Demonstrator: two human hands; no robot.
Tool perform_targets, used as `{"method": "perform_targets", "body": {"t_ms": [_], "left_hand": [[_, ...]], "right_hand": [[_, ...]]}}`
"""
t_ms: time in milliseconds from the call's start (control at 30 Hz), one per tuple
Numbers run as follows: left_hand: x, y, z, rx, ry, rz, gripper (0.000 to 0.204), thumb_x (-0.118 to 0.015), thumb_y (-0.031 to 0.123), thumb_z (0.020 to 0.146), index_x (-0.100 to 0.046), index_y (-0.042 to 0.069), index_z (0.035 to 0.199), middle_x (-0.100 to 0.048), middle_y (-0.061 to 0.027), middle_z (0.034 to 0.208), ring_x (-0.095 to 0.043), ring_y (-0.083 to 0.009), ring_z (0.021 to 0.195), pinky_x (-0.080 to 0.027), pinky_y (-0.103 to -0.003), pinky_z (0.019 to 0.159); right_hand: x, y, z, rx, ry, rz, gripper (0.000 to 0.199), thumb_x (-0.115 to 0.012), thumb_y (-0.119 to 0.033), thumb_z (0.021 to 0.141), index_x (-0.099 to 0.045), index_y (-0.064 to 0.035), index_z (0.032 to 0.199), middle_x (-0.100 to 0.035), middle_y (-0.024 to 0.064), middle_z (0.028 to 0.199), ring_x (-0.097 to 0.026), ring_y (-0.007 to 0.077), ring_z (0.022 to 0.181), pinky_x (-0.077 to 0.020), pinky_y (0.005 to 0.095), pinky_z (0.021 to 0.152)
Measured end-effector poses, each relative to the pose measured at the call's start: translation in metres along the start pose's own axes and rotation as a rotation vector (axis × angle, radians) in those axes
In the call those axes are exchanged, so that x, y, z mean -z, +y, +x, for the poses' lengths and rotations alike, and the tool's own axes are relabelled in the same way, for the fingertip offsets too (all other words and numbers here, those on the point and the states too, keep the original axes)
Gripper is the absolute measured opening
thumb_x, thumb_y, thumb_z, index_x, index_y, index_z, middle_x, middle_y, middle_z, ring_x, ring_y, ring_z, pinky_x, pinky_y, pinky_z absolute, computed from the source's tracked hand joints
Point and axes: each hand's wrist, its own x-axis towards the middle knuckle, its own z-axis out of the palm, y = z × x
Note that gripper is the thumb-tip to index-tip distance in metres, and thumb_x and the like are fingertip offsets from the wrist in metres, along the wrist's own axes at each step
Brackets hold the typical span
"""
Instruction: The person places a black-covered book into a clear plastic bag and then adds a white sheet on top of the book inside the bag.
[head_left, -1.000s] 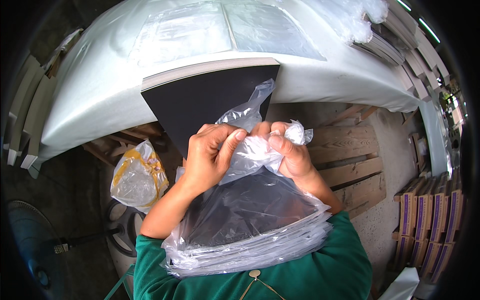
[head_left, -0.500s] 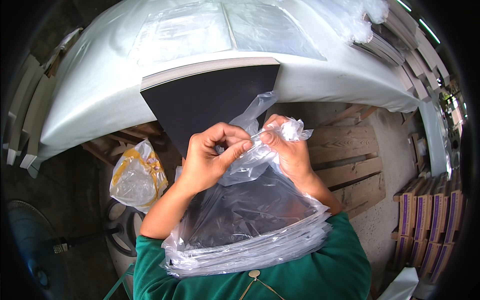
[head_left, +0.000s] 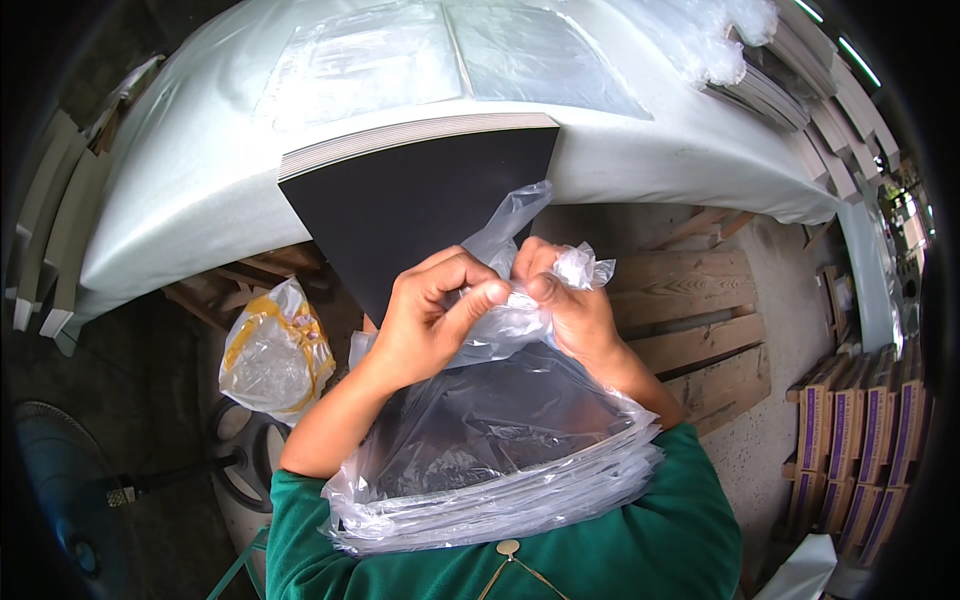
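Observation:
Crumpled clear plastic film (head_left: 510, 325) is bunched between my two hands, with one twisted end standing up past the fingers. My left hand (head_left: 437, 310) pinches the film between thumb and curled fingers. Close beside it, my right hand (head_left: 570, 310) is closed around a gathered wad of the same film. Beneath my forearms a stack of clear plastic sheets or bags (head_left: 500, 490) lies on my lap. A stack of black-topped flat boards (head_left: 400, 200) leans out from the table's edge just beyond my hands. Where the held film joins the lap stack, I cannot tell.
A white-covered table (head_left: 200, 190) curves across the far side, with clear film sheets (head_left: 370, 60) on it. Left of me are a clear-and-yellow plastic bag (head_left: 278, 355) and a fan (head_left: 75, 500). Wooden pallet slats (head_left: 690, 290) and stacked cartons (head_left: 845, 430) stand to the right.
My right hand has shifted slightly left, nearer my left hand, carrying the film wad with it. The left hand has barely moved and still pinches the film.

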Motion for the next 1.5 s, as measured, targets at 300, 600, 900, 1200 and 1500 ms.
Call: {"method": "perform_targets", "body": {"t_ms": [300,600,900,1200,1500], "left_hand": [[0.004,-0.002,0.002,0.031,0.121,0.01,0.02,-0.053,0.013,0.086,-0.056,-0.002,0.074,-0.057,-0.005,0.077,-0.048,-0.0089,0.069,-0.038,-0.022,0.063],[0.013,-0.007,-0.011,0.22,-0.32,-0.121,0.024,-0.054,0.026,0.085,-0.059,0.005,0.077,-0.052,-0.0025,0.057,-0.05,-0.0097,0.059,-0.04,-0.024,0.055],[0.082,0.012,-0.008,0.49,0.355,-0.817,0.049,-0.043,0.048,0.084,-0.059,0.003,0.09,-0.059,-0.0078,0.076,-0.06,-0.0197,0.076,-0.049,-0.032,0.069],[0.098,-0.022,-0.022,0.313,0.214,-0.96,0.034,-0.047,0.03,0.086,-0.054,0.001,0.101,-0.06,-0.0102,0.093,-0.058,-0.0209,0.087,-0.049,-0.037,0.074],[0.079,-0.04,-0.063,0.361,-0.004,-0.974,0.044,-0.064,0.025,0.072,-0.052,0.001,0.107,-0.06,-0.0101,0.076,-0.058,-0.0223,0.074,-0.044,-0.04,0.074]], "right_hand": [[0.01,0.001,-0.004,-0.142,-0.139,0.426,0.021,-0.064,-0.012,0.075,-0.044,-0.0085,0.077,-0.05,0.0022,0.073,-0.045,0.0054,0.066,-0.0355,0.0181,0.056],[0.02,-0.014,0.002,-0.073,-0.148,-0.042,0.018,-0.053,-0.018,0.086,-0.055,-0.0005,0.088,-0.057,0.0052,0.077,-0.054,0.0106,0.069,-0.0427,0.0226,0.062],[0.082,-0.033,0.001,-0.282,-0.298,-0.263,0.019,-0.05,-0.021,0.087,-0.054,-0.0031,0.092,-0.06,0.007,0.083,-0.054,0.0122,0.072,-0.0431,0.0247,0.064],[0.087,0.0,-0.003,-0.29,-0.399,-0.096,0.034,-0.063,-0.026,0.078,-0.054,-0.0005,0.098,-0.057,0.0048,0.075,-0.048,0.0093,0.06,-0.0369,0.0215,0.05],[0.057,0.031,-0.011,-0.123,-0.097,0.876,0.046,-0.067,-0.012,0.066,-0.047,-0.0051,0.107,-0.053,0.0005,0.073,-0.055,0.0123,0.066,-0.0436,0.0228,0.055]]}}
